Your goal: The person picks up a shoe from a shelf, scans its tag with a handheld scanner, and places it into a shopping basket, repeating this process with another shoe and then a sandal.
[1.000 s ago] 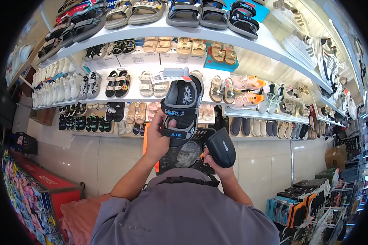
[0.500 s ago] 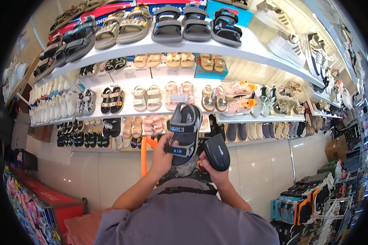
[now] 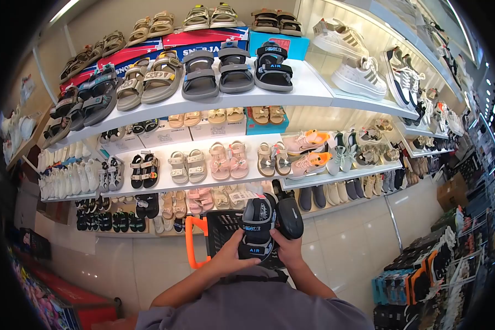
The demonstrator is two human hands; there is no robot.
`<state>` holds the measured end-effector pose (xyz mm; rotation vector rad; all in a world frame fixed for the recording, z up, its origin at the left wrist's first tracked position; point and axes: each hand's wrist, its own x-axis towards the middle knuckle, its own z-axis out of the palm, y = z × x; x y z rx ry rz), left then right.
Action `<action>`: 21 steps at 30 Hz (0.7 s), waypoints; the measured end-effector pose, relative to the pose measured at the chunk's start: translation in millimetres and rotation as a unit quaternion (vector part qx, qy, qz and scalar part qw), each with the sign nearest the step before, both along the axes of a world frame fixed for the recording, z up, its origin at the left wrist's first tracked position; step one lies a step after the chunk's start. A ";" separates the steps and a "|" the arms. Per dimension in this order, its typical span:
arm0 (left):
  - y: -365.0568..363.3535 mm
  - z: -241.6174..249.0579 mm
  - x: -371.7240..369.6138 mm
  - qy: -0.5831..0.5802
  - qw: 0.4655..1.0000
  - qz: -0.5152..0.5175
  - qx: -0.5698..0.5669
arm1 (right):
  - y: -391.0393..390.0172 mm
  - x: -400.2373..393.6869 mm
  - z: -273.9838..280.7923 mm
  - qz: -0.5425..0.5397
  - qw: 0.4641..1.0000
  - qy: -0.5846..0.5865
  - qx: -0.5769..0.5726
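A black and grey sandal [image 3: 257,226] with "AIR" lettering on a strap is held in front of my chest, its sole facing away from me. My left hand [image 3: 229,254] grips its left side, thumb across the lower strap. On the other side, my right hand [image 3: 287,250] holds a black handheld barcode scanner [image 3: 290,218], its thumb close to or touching the sandal. A white tag [image 3: 243,196] shows at the sandal's top end. Behind the sandal is a black shopping basket [image 3: 217,226] with an orange handle [image 3: 190,245].
Ahead, a white upper shelf [image 3: 313,91] bears a similar "AIR" sandal [image 3: 273,69] among several others. A lower shelf [image 3: 203,182] carries small sandals and sneakers. Racks of packaged goods [image 3: 410,280] stand at right, a red display [image 3: 77,300] at left.
The sandal has moved lower and closer to my body. My right hand with the scanner has come up against its right side. The view has tilted up, showing more of the top shelf.
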<state>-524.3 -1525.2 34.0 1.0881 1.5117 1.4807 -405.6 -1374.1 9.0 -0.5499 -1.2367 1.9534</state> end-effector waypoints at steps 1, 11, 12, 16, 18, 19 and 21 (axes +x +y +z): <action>-0.1 6.2 -1.5 -0.017 0.999 -0.043 -0.004 | 1.4 1.4 0.2 0.000 1.000 -0.003 0.004; 20.1 -50.6 -1.7 -0.103 0.986 0.018 -0.132 | -4.0 16.8 -20.2 -0.040 0.977 -0.169 0.121; 24.4 -49.9 3.2 -0.120 0.985 0.047 -0.117 | -3.7 18.7 -20.1 -0.032 0.976 -0.178 0.123; 33.7 -81.3 11.5 -0.353 0.922 0.106 -0.118 | -0.8 28.8 -24.7 0.023 0.983 -0.169 0.070; 37.4 -80.0 18.2 -0.380 0.916 0.104 -0.074 | 1.9 33.2 -35.9 0.035 0.988 -0.140 0.060; 39.0 -79.1 20.2 -0.381 0.916 0.104 -0.067 | 1.9 37.3 -40.0 0.033 0.986 -0.154 0.046; 41.1 -82.2 25.7 -0.374 0.912 0.130 -0.108 | 4.1 44.0 -41.4 0.057 0.985 -0.159 0.015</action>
